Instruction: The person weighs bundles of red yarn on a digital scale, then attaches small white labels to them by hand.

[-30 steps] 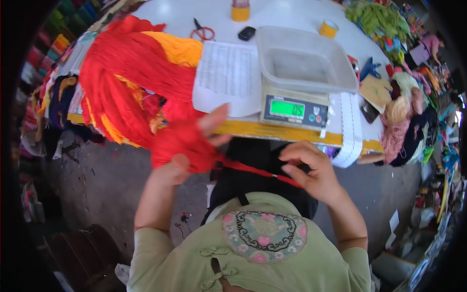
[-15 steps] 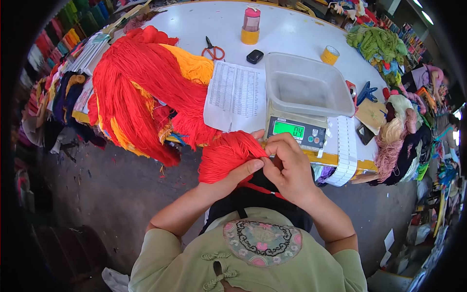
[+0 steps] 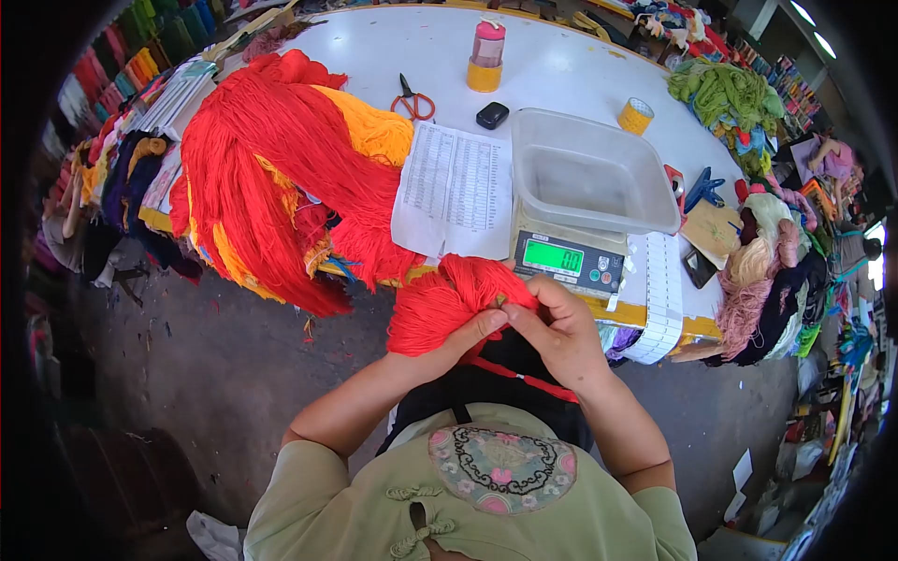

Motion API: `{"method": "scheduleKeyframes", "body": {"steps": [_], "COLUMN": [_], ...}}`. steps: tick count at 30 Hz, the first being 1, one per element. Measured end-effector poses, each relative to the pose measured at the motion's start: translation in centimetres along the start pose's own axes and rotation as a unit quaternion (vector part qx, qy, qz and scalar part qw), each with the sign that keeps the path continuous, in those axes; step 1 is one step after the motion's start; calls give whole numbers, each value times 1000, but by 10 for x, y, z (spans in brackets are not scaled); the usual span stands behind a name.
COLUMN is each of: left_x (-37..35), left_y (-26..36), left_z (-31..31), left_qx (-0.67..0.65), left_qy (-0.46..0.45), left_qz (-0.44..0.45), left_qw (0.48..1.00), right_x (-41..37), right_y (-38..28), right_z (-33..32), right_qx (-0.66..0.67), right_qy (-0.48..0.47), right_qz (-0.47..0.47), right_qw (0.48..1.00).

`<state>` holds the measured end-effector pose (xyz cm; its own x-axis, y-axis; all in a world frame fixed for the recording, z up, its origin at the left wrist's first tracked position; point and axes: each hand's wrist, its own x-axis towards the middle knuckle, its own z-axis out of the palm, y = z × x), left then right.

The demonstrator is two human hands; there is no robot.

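A bundled hank of red yarn (image 3: 426, 313) is in my hands, just off the table's front edge. My left hand (image 3: 458, 337) wraps round its lower side, thumb pressed on top. The thumb and fingers of my right hand (image 3: 557, 327) pinch at the hank's right end, where a small dull greenish bit shows between the thumbs. From beneath, a red strand (image 3: 524, 377) with a white bit on it trails to the right. Right behind my hands stands a digital scale (image 3: 606, 245) with a lit green display, bearing a clear plastic tub (image 3: 599, 220).
A large heap of red yarn (image 3: 253, 140) with orange yarn (image 3: 374, 131) hangs over the table's left edge. Beyond the printed sheet (image 3: 454, 187) lie scissors (image 3: 412, 98), a black case (image 3: 492, 115) and a pink-lidded bottle (image 3: 487, 56). More yarn (image 3: 781, 243) is piled at right.
My right hand has shifted slightly, its fingers now over the hank's right end. The scale's reading has dropped from about 0.4 to 0.0. The view has moved a little.
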<state>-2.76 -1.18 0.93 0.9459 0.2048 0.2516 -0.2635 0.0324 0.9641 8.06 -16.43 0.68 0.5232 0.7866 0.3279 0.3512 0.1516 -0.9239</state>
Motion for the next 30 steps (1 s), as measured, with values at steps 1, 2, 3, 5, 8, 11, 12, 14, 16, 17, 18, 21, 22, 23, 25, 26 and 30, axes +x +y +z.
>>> {"method": "scheduleKeyframes", "body": {"steps": [1,2,3,5,8,11,12,14,16,17,18,21,22,23,25,26,30], "left_x": [1,0,-3,-6,-12,-42,-62,-65,-69,-77,-88,-127,-141,-155,-174,-182,-215], "left_y": [-1,0,2,2,4,6,2,41,70,77,77,78,78,77,73,69,51], "left_z": [-2,-3,-7,-22,-61,-130,-165,-213,-264,-294,-329,-436,-476,-514,-550,-559,-569], "left_qx": [17,-26,-71,-143,-177,-281,-411,-453,-445,-450,-448,-431,-399,-366,-336,-341,-366], "left_qy": [-6,-7,-7,-70,-169,-111,-28,175,296,378,349,329,369,408,446,446,448], "left_qz": [15,-10,-36,-113,-196,-189,-118,-25,11,24,42,57,67,77,103,121,198], "left_qw": [1000,1000,997,981,949,934,903,874,845,809,822,838,837,833,823,819,791], "right_x": [-1,-1,0,-4,-23,-75,-97,-142,-188,-207,-227,-290,-301,-311,-352,-384,-364], "right_y": [-4,-9,-31,-40,-35,-34,-31,-17,17,31,43,71,75,78,96,117,97], "right_z": [-2,-4,-5,-8,-16,-73,-89,-117,-153,-169,-185,-235,-245,-253,-280,-302,-292], "right_qx": [72,144,264,370,209,100,101,114,136,124,111,34,-22,-78,-206,-279,-128], "right_qy": [1,8,11,-21,-98,-111,-94,22,108,159,211,273,284,293,316,328,254], "right_qz": [47,93,181,273,199,219,245,395,458,478,498,552,565,576,573,558,598], "right_qw": [996,985,947,888,953,964,960,911,872,855,834,787,775,759,727,709,750]}}
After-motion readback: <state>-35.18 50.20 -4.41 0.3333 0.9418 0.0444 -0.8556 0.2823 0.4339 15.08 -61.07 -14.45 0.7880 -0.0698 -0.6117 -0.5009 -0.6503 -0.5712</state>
